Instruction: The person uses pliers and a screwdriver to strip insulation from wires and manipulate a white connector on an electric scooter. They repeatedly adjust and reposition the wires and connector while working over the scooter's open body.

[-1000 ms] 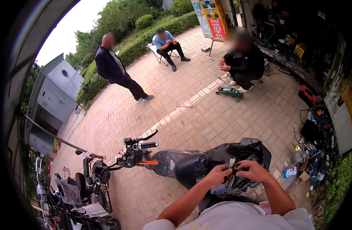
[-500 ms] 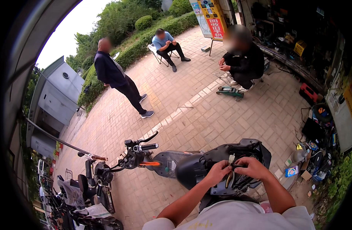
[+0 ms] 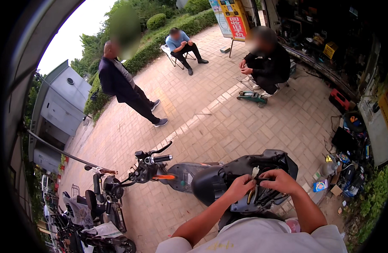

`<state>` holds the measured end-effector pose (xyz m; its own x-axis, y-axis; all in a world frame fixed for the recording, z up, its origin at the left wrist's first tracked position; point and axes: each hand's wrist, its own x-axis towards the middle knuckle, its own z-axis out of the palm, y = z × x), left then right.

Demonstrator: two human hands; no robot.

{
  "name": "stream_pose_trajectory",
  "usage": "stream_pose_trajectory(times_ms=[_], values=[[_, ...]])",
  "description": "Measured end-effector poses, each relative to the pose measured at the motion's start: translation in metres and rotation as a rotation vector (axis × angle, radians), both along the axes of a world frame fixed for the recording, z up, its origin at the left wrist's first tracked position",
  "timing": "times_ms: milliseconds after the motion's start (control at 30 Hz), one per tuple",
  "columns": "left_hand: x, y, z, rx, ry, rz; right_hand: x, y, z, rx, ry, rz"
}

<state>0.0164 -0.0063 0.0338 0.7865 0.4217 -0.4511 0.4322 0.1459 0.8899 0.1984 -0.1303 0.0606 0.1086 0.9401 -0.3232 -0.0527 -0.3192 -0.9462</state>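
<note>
A scooter (image 3: 227, 173) with its seat area opened up stands side-on in front of me, its handlebar to the left. Over its rear part, my left hand (image 3: 242, 187) and my right hand (image 3: 280, 182) meet at the exposed wiring (image 3: 254, 197). Both hands are closed in a pinch on dark wires, with the fingertips nearly touching. A pale white plug connector (image 3: 255, 171) sticks up just beyond my left fingertips. Exactly which wire each hand grips is partly hidden by the fingers.
A green floor jack (image 3: 252, 97) lies before a crouching person (image 3: 267, 63). One person stands (image 3: 124, 82) at left, another sits (image 3: 181, 46) further back. More parked scooters (image 3: 111, 202) are at lower left. Tools and clutter (image 3: 346, 168) line the right side.
My view has shifted slightly. Both hands keep nearly the same pinch on the wiring, with only slight finger movement. The standing person leans a little more to the left.
</note>
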Motion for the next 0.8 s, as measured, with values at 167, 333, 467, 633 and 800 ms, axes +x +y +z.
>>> stream_pose_trajectory(times_ms=[167, 333, 467, 633, 800], values=[[-0.006, 0.001, 0.001, -0.2, -0.033, 0.035, -0.004, -0.001, 0.002, 0.028, 0.098, 0.015], [0.0, 0.002, 0.003, -0.321, -0.196, 0.084, -0.005, 0.004, 0.004, 0.118, -0.02, 0.047], [-0.002, -0.001, -0.002, -0.346, -0.254, 0.167, -0.008, 0.001, -0.006, 0.198, -0.045, 0.033], [-0.002, -0.005, 0.004, -0.391, -0.265, 0.213, -0.008, -0.004, 0.004, 0.182, -0.262, 0.043], [-0.003, -0.003, 0.01, -0.328, -0.212, 0.182, -0.011, -0.005, 0.013, 0.152, -0.381, 0.043]])
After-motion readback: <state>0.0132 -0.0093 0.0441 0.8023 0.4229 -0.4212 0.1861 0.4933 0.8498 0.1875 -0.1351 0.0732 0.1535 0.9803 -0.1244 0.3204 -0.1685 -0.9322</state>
